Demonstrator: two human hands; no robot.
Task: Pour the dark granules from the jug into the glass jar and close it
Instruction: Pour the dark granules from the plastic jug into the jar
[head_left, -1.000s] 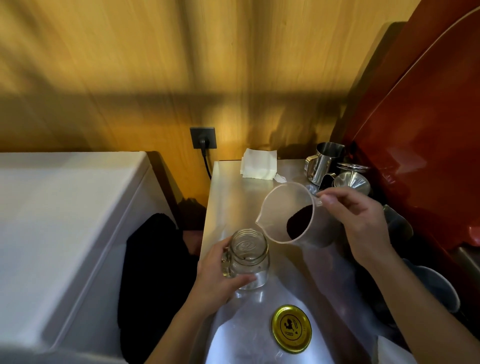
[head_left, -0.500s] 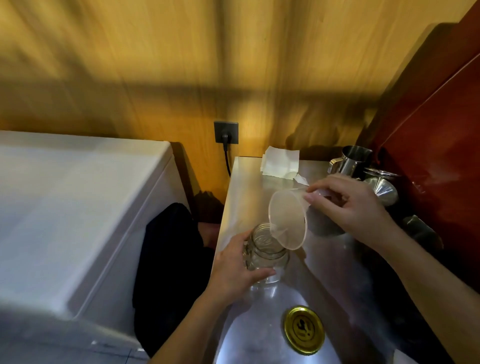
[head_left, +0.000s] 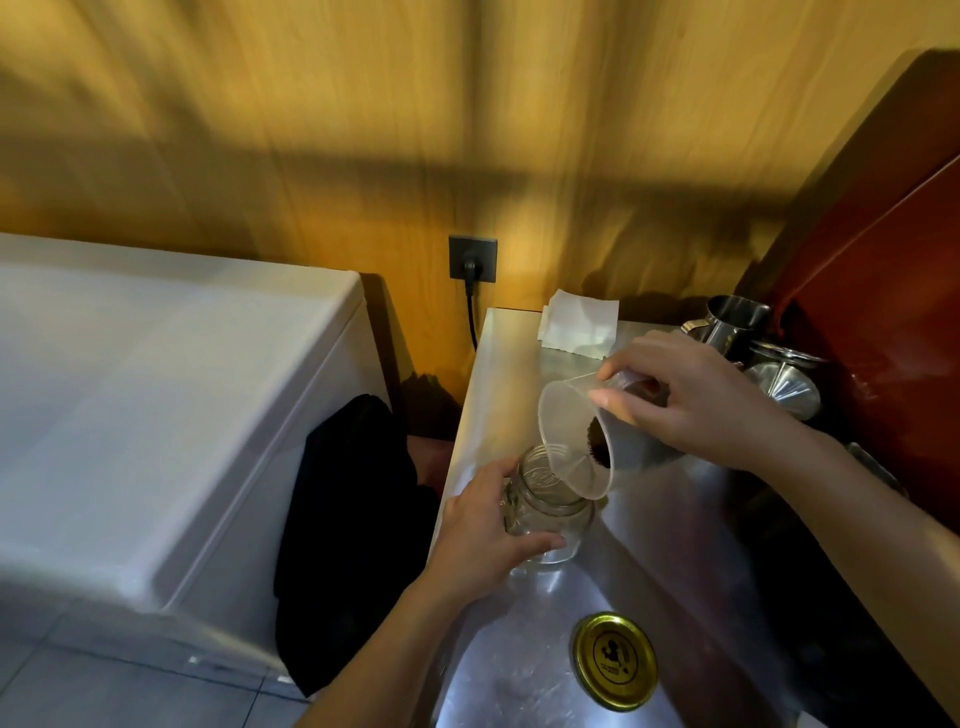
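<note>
A clear glass jar (head_left: 550, 512) stands upright on the steel counter (head_left: 649, 561), and my left hand (head_left: 480, 540) wraps around its left side. My right hand (head_left: 691, 395) holds a translucent plastic jug (head_left: 569, 441) tipped steeply to the left, its spout over the jar's mouth. Dark granules (head_left: 597, 447) have slid down inside the jug close to the rim. The jar looks empty. A gold metal lid (head_left: 614, 660) lies flat on the counter, nearer to me than the jar.
Folded white paper (head_left: 576, 327) lies at the counter's back. A steel pitcher (head_left: 730, 322) and a steel funnel (head_left: 784, 387) stand at the back right beside a red appliance (head_left: 883, 291). A white chest (head_left: 156, 415) and dark cloth (head_left: 348, 519) sit left of the counter.
The jug has tilted further and come down over the jar's mouth, and the granules have slid from the bottom toward the rim. My left hand stays on the jar.
</note>
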